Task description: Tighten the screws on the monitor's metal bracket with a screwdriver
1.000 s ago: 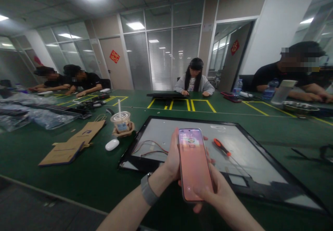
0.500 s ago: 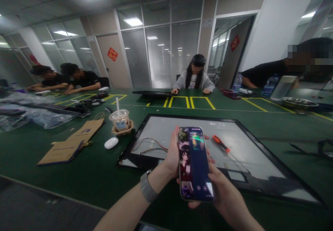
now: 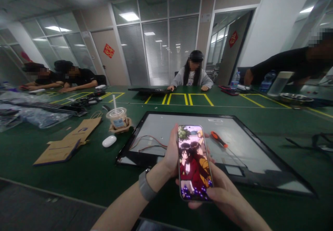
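A smartphone (image 3: 195, 165) is held upright before me, its lit screen filled with a cartoon picture. My left hand (image 3: 171, 154) grips its left edge, fingers wrapped behind it. From the lower right my right hand (image 3: 221, 184) closes around the other side, its thumb over the bottom right of the screen. Behind the phone lies a large flat panel (image 3: 166, 123) with a black frame and pale grey face. On that panel rest an orange and black screwdriver (image 3: 219, 139) and some thin wires (image 3: 148, 138). The phone hides part of the panel.
To the left are a white mouse (image 3: 109, 141), a lidded drink cup (image 3: 117, 118) with a straw, and brown paper bags (image 3: 67, 142). Plastic-wrapped parts (image 3: 39, 111) lie farther left. People sit across the green table (image 3: 85, 175); bottles stand at the right.
The phone's screen has switched from a split view with a dark blue side to one full cartoon picture. My right thumb has shifted lower on the screen. The person at right has moved rightward.
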Available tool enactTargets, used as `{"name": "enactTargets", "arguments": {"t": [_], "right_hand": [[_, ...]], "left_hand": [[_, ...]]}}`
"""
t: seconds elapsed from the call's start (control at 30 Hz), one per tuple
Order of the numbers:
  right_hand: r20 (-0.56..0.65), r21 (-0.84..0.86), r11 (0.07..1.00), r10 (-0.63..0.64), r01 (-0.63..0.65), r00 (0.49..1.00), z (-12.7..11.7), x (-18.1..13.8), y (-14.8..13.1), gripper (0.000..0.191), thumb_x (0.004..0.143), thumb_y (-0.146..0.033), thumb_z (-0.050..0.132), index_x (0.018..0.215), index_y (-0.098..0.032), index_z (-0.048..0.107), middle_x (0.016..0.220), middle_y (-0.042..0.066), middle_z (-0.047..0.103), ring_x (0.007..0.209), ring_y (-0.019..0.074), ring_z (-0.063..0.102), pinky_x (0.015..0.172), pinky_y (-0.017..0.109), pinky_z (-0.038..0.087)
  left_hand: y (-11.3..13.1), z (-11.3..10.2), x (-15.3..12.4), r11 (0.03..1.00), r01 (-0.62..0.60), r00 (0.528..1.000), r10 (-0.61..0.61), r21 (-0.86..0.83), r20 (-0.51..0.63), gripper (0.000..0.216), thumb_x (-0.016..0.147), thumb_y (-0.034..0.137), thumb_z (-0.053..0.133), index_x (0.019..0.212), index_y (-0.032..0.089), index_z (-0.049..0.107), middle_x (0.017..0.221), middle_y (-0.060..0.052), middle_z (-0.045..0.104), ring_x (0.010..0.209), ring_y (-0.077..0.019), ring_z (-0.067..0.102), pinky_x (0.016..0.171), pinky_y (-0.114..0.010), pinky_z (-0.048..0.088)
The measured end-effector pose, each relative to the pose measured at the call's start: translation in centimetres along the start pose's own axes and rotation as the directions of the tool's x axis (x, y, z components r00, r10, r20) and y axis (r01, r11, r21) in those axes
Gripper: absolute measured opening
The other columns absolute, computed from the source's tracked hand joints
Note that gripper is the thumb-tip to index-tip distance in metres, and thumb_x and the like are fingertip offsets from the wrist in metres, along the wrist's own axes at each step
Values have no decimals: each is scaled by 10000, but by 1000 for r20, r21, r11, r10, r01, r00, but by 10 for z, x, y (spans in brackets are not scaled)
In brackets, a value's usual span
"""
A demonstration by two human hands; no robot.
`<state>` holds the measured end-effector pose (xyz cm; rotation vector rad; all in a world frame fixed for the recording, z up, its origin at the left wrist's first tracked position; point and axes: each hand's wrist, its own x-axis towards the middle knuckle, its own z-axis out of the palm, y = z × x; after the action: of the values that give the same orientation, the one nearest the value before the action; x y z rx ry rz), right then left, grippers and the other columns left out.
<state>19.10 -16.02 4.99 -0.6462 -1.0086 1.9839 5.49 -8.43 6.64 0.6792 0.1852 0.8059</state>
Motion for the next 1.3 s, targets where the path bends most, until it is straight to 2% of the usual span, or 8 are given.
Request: {"name": "enactTargets", "arguments": {"t": [0.23,0.4,0.73,0.93,1.03,1.3], "right_hand": [[-100,-70,998,-16,9,995,14,-1,-5,618,588,-284,900,1143,-172,652,965,101,745,906,250,706,703,317,572],[-130,-63,998,-19,11,991,13,0,-1,646,622,-345,883,1185,-159,625,1037,133,726,922,268,707,689,326,579],[-271,-129,991,-22,-14,962,14,4,6,733,618,-392,886,1241,-159,578,894,102,727,747,235,708,593,318,574],[-273,-138,990,-47,9,961,15,4,7,697,635,-401,873,1223,-158,586,928,111,736,752,227,713,559,297,567],[-270,-150,988,-59,18,961,15,4,7,693,650,-399,864,1233,-156,579,899,96,725,663,190,684,543,290,553],[-286,-198,980,-44,-14,957,9,3,11,798,640,-440,857,1311,-159,529,795,73,711,631,208,663,570,340,563]], "left_hand": [[-2,-2,0,1000,15,1000,-15,4,-16,840,878,744,264,1125,35,640,800,-152,677,730,-280,658,770,-412,492],[-2,-2,1,1000,12,1000,-12,-2,-17,836,865,751,310,1137,31,636,801,-156,684,729,-285,660,779,-422,493],[-2,-2,2,1000,6,1000,-5,24,-30,824,844,756,367,1107,27,646,792,-151,682,733,-292,666,788,-425,493],[-2,-2,2,999,5,1000,-4,42,-25,822,851,752,353,1112,29,642,794,-149,682,734,-287,666,783,-418,493],[-2,-3,2,999,2,1000,-1,42,-23,823,850,755,347,1115,32,638,795,-147,680,733,-282,662,785,-416,489],[-4,-8,2,999,38,999,-38,22,-5,831,845,761,332,1148,46,627,837,-148,675,752,-267,642,796,-400,475]]}}
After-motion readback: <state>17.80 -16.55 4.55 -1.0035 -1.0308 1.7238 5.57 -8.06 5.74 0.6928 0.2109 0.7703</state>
